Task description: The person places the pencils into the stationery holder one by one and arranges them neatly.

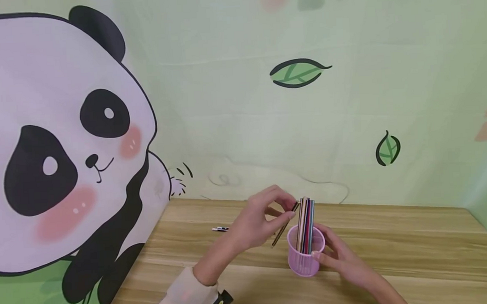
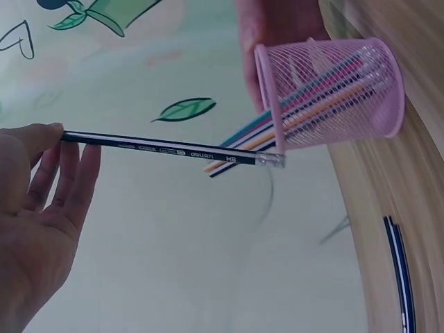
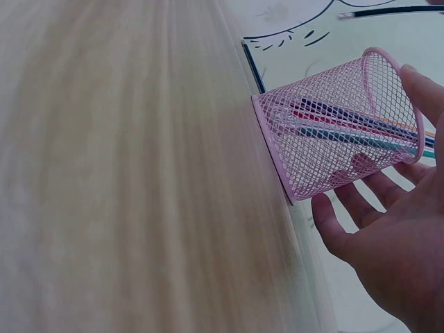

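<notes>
My left hand (image 1: 261, 217) pinches the upper end of a dark, white-striped pencil (image 2: 159, 144) between thumb and fingertips. The pencil slants down just left of a pink mesh pencil cup (image 1: 303, 264), its silver eraser end lowest. In the left wrist view that end overlaps the cup's rim. Upright on the table, the cup holds several pencils (image 1: 306, 222) in gold, red, teal and dark colours, eraser ends down. With its thumb at the rim and fingers around the far side, my right hand (image 1: 342, 259) holds the cup (image 3: 277, 149).
Dark striped pencils (image 2: 401, 277) lie on the wooden table (image 1: 397, 249), left of the cup and partly behind my left arm in the head view. A pale green cloth wall (image 1: 224, 102) with leaf drawings rises at the table's back edge, and a panda picture (image 1: 116, 177) covers the left side.
</notes>
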Demonstrator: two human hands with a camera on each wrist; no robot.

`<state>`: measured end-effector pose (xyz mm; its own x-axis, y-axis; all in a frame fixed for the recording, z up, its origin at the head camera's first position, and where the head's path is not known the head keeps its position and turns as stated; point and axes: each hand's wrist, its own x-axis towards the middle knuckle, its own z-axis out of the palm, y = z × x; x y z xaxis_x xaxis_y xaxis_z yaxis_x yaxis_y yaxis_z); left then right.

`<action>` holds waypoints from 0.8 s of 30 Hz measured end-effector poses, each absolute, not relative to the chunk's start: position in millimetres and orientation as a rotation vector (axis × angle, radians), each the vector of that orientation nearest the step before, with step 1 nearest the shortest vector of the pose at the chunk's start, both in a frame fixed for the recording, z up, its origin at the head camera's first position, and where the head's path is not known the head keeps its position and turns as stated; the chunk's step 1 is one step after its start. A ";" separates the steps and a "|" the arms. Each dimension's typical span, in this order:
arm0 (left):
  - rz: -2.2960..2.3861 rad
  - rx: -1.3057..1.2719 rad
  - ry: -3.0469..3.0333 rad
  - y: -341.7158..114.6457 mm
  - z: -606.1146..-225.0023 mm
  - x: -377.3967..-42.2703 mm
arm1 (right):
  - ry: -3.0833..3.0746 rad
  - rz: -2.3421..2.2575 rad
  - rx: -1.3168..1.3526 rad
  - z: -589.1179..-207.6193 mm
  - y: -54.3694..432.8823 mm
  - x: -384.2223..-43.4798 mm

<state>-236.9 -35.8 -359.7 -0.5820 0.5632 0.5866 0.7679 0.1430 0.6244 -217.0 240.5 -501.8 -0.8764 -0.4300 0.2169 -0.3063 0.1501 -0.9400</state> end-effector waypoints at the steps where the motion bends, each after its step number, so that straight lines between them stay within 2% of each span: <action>1: -1.431 -1.302 -2.186 -35.0 -357.6 -235.1 | 2.301 -1.842 -0.745 -502.0 240.5 -217.2; 11: -1.551 -1.266 -2.042 -21.8 -352.7 -227.8 | 2.281 -1.865 -0.770 -503.1 241.7 -219.3; 24: -1.629 -1.174 -2.058 4.7 -392.5 -237.9 | 2.277 -1.847 -0.753 -503.5 242.5 -217.6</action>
